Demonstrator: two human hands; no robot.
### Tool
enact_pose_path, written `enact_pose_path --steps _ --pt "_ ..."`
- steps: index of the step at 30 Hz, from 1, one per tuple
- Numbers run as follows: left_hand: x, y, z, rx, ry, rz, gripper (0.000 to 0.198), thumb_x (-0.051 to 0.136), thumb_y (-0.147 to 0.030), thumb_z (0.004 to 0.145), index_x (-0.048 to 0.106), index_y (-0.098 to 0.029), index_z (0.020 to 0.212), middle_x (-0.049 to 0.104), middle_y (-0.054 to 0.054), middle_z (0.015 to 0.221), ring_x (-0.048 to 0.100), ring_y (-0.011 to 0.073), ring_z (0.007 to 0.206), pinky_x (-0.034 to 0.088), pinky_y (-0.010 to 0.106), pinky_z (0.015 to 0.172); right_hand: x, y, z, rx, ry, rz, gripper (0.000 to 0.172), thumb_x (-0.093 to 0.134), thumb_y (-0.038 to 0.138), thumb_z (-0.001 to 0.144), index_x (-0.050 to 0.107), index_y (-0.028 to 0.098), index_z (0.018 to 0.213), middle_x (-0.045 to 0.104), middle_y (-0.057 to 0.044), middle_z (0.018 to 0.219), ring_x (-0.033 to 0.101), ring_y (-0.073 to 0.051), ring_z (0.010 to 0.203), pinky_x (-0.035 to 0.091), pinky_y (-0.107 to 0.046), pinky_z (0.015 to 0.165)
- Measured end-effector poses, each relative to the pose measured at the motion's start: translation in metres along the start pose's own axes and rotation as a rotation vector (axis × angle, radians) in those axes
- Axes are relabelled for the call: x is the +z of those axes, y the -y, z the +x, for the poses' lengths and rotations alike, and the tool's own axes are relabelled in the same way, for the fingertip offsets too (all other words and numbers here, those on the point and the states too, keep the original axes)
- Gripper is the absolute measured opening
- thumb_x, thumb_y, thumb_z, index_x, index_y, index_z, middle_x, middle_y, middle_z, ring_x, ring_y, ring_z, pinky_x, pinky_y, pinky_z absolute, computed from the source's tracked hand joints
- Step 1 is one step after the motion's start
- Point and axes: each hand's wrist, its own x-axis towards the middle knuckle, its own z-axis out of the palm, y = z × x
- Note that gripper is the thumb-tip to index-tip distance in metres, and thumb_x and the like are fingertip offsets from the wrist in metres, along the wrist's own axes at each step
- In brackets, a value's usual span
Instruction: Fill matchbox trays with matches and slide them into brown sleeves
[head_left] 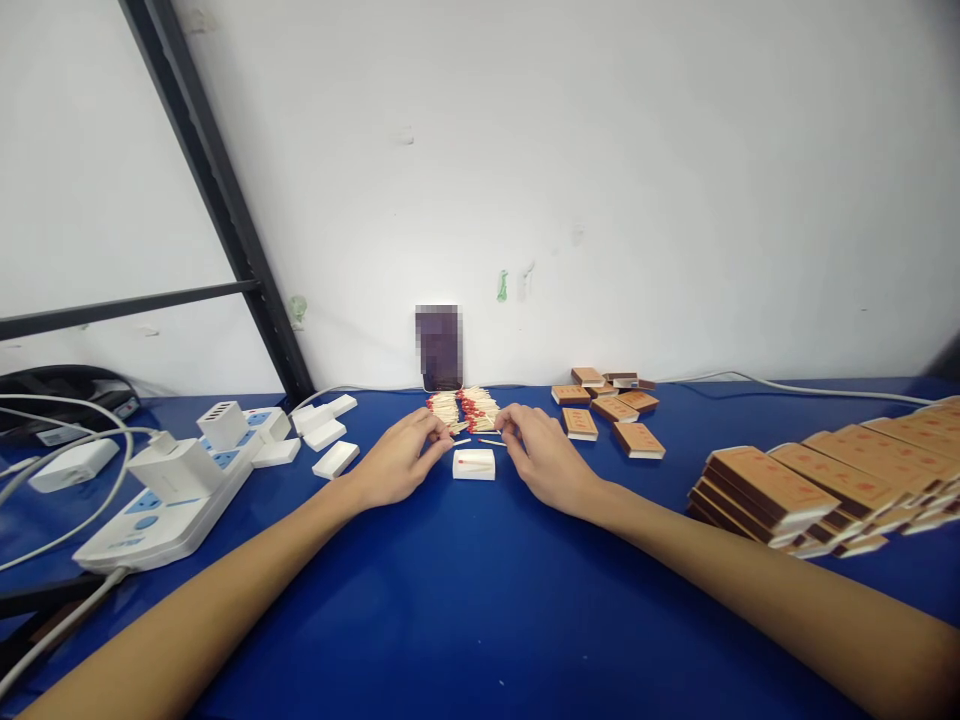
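A small white matchbox tray (474,466) lies on the blue table between my hands, with at least one red-tipped match (474,461) inside. Just behind it is a pile of loose matches (480,408), spread in two bunches with red heads towards the middle. My left hand (405,458) is at the pile's left front edge, thumb and fingers drawn together. On the right side, my right hand (541,458) has its fingers curled in at the pile's edge. Single matches lie near both sets of fingertips. Whatever either pinch holds is too small to make out.
Several white trays (335,460) lie to the left, beside a power strip (172,515) with chargers and cables. Brown matchboxes (639,440) are scattered at the back right, and stacked matchboxes (772,490) stand far right. A dark, blurred-out panel (440,347) leans on the wall.
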Motion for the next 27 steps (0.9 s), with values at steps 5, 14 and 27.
enact_pose_path --steps 5,14,27 --pt "0.002 -0.020 -0.001 0.031 0.033 -0.072 0.021 0.044 -0.032 0.096 0.058 -0.019 0.088 0.054 0.004 0.092 0.052 0.0193 0.091 0.043 0.032 0.080 -0.001 0.003 -0.001 0.039 0.018 -0.018 0.014 0.040 0.014 0.090 0.049 0.021 0.098 0.061 -0.004 0.090 0.050 -0.021 0.084 0.034 -0.033 0.072" --pt "0.004 0.003 0.000 -0.009 -0.025 0.036 0.024 0.041 -0.031 0.098 0.061 -0.019 0.102 0.057 0.005 0.095 0.053 0.0205 0.092 0.042 0.035 0.084 0.001 0.000 -0.002 0.018 0.094 -0.041 0.018 0.039 0.012 0.090 0.051 0.022 0.098 0.062 -0.003 0.088 0.050 -0.021 0.085 0.032 -0.032 0.071" --pt "0.004 0.022 0.006 -0.016 -0.088 0.246 0.025 0.049 -0.034 0.095 0.069 -0.027 0.109 0.049 0.007 0.104 0.049 0.0230 0.096 0.043 0.039 0.087 0.001 0.004 0.005 0.056 0.073 -0.049 0.013 0.050 0.012 0.087 0.055 0.021 0.094 0.066 -0.004 0.088 0.053 -0.023 0.087 0.035 -0.033 0.073"
